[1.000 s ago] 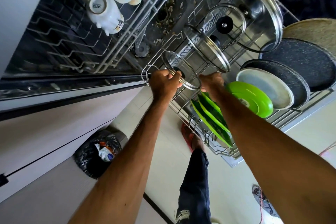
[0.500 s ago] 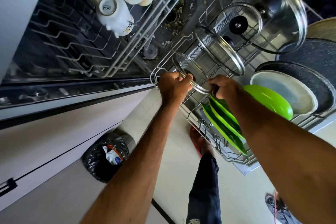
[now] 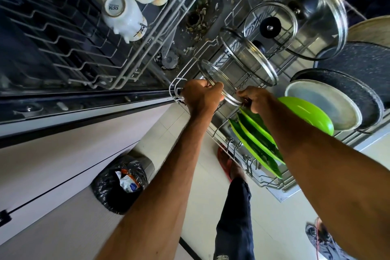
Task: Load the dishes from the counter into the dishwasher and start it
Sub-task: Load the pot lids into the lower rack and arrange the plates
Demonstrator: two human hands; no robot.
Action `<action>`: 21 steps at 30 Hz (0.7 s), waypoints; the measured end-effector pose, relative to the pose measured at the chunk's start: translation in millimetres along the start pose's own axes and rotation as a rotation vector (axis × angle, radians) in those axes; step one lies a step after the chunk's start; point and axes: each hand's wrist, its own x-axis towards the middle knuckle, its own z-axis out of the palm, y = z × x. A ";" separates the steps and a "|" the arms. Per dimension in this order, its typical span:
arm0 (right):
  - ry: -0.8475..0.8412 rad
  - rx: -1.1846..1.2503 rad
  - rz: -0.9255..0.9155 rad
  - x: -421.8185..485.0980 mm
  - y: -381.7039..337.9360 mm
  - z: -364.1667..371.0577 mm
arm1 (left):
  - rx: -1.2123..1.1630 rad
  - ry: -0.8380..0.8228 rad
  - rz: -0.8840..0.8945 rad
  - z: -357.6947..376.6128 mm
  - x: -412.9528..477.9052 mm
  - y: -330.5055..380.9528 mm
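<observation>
Pale floor tiles [image 3: 272, 213] and a white cabinet front [image 3: 63, 167] frame an open dishwasher whose two wire racks are pulled out. Upper rack [image 3: 135, 65]: three white mugs [image 3: 124, 15] stand inverted at its far end. Lower rack [image 3: 232, 154]: four glass lids stand on edge in a row, from the smallest glass lid [image 3: 215, 78] nearest the camera to the largest glass lid [image 3: 316, 6] at the back; beside them stand green plates [image 3: 259, 141], a green bowl [image 3: 306, 114], a white plate [image 3: 325, 103] and dark speckled pans [image 3: 363, 65]. The left hand [image 3: 202, 97] is closed in a fist over the lower rack's front corner and the near rim of the smallest lid. The right hand [image 3: 255, 99] is curled at the opposite side of that rim, its fingertips hidden, so whether it pinches the lid or the rack wire cannot be told. A bin lined with a black bag [image 3: 118, 183] stands on the floor below the cabinet.
</observation>
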 end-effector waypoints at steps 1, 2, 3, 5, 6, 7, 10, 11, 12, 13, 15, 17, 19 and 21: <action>0.030 0.003 -0.023 1.0 0.4 1.2 | -0.014 0.003 -0.022 1.1 -0.8 1.0; 0.050 0.022 -0.063 2.4 0.7 2.7 | -0.034 0.012 -0.046 1.6 -1.3 2.3; 0.069 0.037 -0.083 1.8 0.9 3.5 | -0.058 0.025 -0.073 3.0 -1.5 3.7; 0.166 -0.003 -0.047 -0.1 -0.8 9.7 | -0.092 0.024 -0.130 6.1 -2.5 6.6; 0.216 -0.082 -0.031 -1.3 -1.4 11.9 | -0.089 0.006 -0.153 8.8 -3.8 8.1; 0.255 -0.181 -0.028 -3.8 -3.3 13.4 | -0.078 -0.007 -0.161 11.9 -4.8 9.1; 0.370 -0.314 -0.066 -7.9 -8.5 14.9 | -0.009 0.021 -0.105 18.3 -5.7 9.9; 0.371 -0.331 -0.057 -8.7 -9.2 15.2 | 0.029 0.038 -0.081 19.4 -1.9 8.1; 0.386 -0.320 -0.065 -9.1 -9.5 15.5 | 0.070 0.050 -0.066 18.2 1.4 7.7; 0.392 -0.309 -0.065 -8.7 -9.8 16.3 | 0.103 0.058 -0.058 17.8 7.5 5.4; 0.412 -0.279 -0.069 -5.8 -8.8 18.3 | 0.144 0.060 -0.064 14.4 16.2 3.2; 0.411 -0.253 -0.065 0.0 -7.4 18.4 | 0.170 0.062 -0.055 13.4 20.8 1.7; 0.403 -0.233 -0.048 -4.3 -5.6 18.1 | 0.200 0.059 -0.042 13.4 21.8 0.1; 0.367 -0.231 -0.063 -6.7 -4.2 16.4 | 0.221 0.050 -0.028 13.9 22.2 -2.3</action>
